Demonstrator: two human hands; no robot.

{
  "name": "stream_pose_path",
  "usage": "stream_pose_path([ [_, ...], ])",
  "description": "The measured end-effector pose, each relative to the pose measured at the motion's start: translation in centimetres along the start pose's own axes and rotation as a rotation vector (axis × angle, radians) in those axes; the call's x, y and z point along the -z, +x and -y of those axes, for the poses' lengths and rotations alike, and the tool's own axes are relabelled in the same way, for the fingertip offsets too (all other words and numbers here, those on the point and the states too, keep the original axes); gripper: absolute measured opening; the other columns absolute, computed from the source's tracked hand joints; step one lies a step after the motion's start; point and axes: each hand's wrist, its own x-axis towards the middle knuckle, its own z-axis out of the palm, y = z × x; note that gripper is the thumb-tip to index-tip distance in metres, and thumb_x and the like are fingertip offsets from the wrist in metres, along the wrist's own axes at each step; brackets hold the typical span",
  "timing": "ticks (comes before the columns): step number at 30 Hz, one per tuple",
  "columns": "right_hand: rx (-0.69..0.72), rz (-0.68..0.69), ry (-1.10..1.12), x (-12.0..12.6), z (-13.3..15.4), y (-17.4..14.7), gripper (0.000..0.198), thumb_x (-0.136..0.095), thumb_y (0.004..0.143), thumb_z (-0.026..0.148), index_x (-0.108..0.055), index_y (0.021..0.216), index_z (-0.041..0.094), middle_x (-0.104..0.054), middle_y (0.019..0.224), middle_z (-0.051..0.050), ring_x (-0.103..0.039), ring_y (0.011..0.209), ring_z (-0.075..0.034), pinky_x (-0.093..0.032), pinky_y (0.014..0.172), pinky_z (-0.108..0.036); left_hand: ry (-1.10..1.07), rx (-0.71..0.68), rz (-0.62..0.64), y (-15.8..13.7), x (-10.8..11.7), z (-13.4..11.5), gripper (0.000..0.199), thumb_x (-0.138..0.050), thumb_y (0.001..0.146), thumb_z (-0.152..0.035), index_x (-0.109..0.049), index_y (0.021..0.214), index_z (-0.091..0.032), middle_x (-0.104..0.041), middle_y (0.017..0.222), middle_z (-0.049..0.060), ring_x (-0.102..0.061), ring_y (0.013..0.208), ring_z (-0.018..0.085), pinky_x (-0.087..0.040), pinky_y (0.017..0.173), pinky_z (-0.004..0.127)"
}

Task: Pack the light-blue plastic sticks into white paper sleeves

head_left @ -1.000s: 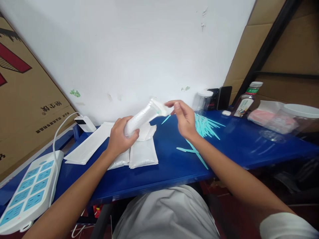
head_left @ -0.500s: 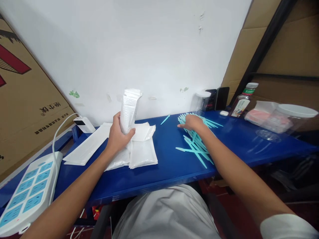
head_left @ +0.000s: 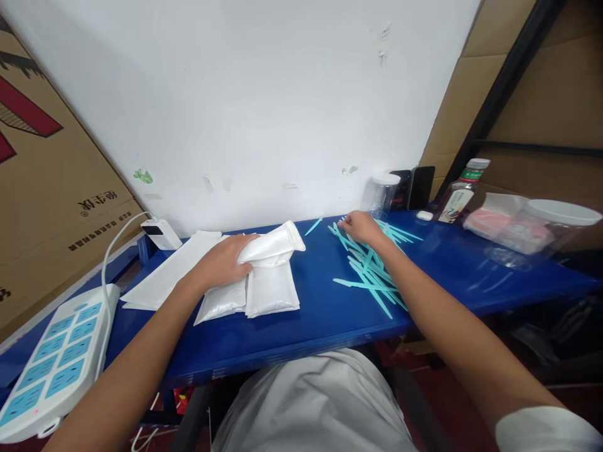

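My left hand (head_left: 228, 260) grips a white padded mailer (head_left: 273, 243), which leans to the right, low over other white mailers. Below it, two flat white mailers (head_left: 272, 292) lie side by side on the blue table (head_left: 311, 320). My right hand (head_left: 360, 227) is at the far end of a loose pile of thin teal plastic sticks (head_left: 372, 276). Its fingers are drawn together and point down among the sticks; what is between them, if anything, is hidden. One teal stick (head_left: 313, 226) lies apart, near the wall.
Long white sheets or mailers (head_left: 164, 276) lie left of my left hand. Further left are a power strip (head_left: 56, 358) and a small white device (head_left: 161, 233) with a cable. At right stand clear jars (head_left: 541, 232), a bottle (head_left: 459, 194) and phones (head_left: 421, 187) against the wall.
The mailer in my left hand has gone from upright to tilted low to the right. My right hand's fingers have drawn together, and some sticks beneath it have shifted left.
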Motion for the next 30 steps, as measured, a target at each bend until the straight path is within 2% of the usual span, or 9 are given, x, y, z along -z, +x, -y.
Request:
stream_pose_path([
  [3,-0.041,-0.028,0.009,-0.2,0.0,0.0,0.043,-0.052,0.105,0.047,-0.077,0.088,0.016,-0.077,0.091,-0.016,-0.070,0.082,-0.025,-0.040,0.067,-0.032,-0.010,-0.001,-0.017,0.1,-0.4,0.1,0.074,-0.062,0.083,-0.034,-0.050,0.156,-0.030,-0.061,0.152,0.009,-0.058,0.136,0.038,-0.046,0.113,0.056],
  [6,-0.016,0.120,-0.058,-0.3,0.2,-0.2,0.044,-0.065,0.096,0.056,-0.077,0.088,0.015,-0.076,0.089,-0.017,-0.070,0.082,-0.027,-0.042,0.066,-0.033,-0.021,-0.002,-0.032,0.1,-0.1,0.1,0.071,-0.062,0.084,-0.036,-0.053,0.154,-0.031,-0.064,0.148,0.008,-0.060,0.133,0.038,-0.049,0.110,0.054],
  [8,0.003,0.193,-0.071,-0.3,0.4,-0.5,0.038,-0.071,0.093,0.052,-0.078,0.091,0.015,-0.076,0.092,-0.016,-0.070,0.083,-0.027,-0.044,0.068,-0.033,-0.025,0.003,-0.033,0.1,0.0,0.1,0.070,-0.062,0.084,-0.038,-0.053,0.153,-0.031,-0.064,0.147,0.008,-0.060,0.133,0.038,-0.049,0.110,0.054],
  [12,0.023,0.213,-0.052,-0.2,1.0,-0.8,0.030,-0.067,0.098,0.042,-0.077,0.093,0.014,-0.075,0.088,-0.015,-0.070,0.084,-0.026,-0.044,0.069,-0.032,-0.019,0.016,-0.022,0.0,-0.2,0.0,0.071,-0.062,0.085,-0.037,-0.052,0.155,-0.029,-0.062,0.151,0.010,-0.059,0.135,0.039,-0.047,0.112,0.057],
  [16,0.068,0.241,0.003,0.1,1.2,-1.1,0.033,-0.067,0.097,0.043,-0.075,0.082,0.015,-0.069,0.074,-0.010,-0.065,0.073,-0.023,-0.042,0.066,-0.032,-0.018,0.024,-0.024,0.0,-0.3,0.0,0.071,-0.063,0.085,-0.038,-0.052,0.155,-0.029,-0.062,0.150,0.010,-0.058,0.135,0.039,-0.048,0.112,0.057],
  [20,0.116,0.248,0.070,0.2,1.1,-1.1,0.043,-0.066,0.097,0.047,-0.067,0.064,0.019,-0.055,0.059,-0.003,-0.051,0.057,-0.017,-0.038,0.061,-0.032,-0.029,0.003,-0.045,0.0,-0.3,0.3,0.071,-0.064,0.084,-0.037,-0.053,0.154,-0.031,-0.063,0.149,0.009,-0.059,0.134,0.040,-0.048,0.112,0.058],
  [22,0.128,0.225,0.097,-0.1,1.2,-0.9,0.047,-0.063,0.099,0.048,-0.065,0.062,0.020,-0.053,0.058,-0.001,-0.046,0.055,-0.016,-0.035,0.059,-0.031,-0.036,0.001,-0.052,0.0,-0.4,0.3,0.071,-0.065,0.083,-0.036,-0.054,0.154,-0.032,-0.063,0.149,0.010,-0.059,0.134,0.040,-0.048,0.111,0.059],
  [26,0.117,0.118,0.131,-1.1,1.5,-0.4,0.042,-0.057,0.103,0.049,-0.074,0.079,0.018,-0.068,0.076,-0.006,-0.056,0.065,-0.017,-0.037,0.061,-0.030,-0.036,0.004,-0.058,0.0,-0.5,0.3,0.071,-0.065,0.083,-0.036,-0.055,0.153,-0.031,-0.064,0.149,0.009,-0.060,0.134,0.040,-0.048,0.112,0.058],
  [30,0.092,0.075,0.123,-1.8,1.9,-0.1,0.030,-0.068,0.097,0.046,-0.078,0.092,0.018,-0.077,0.095,-0.010,-0.066,0.084,-0.021,-0.040,0.066,-0.029,-0.023,0.002,-0.039,0.0,-0.3,0.2,0.070,-0.063,0.085,-0.037,-0.053,0.154,-0.029,-0.062,0.150,0.010,-0.058,0.135,0.038,-0.046,0.113,0.056],
])
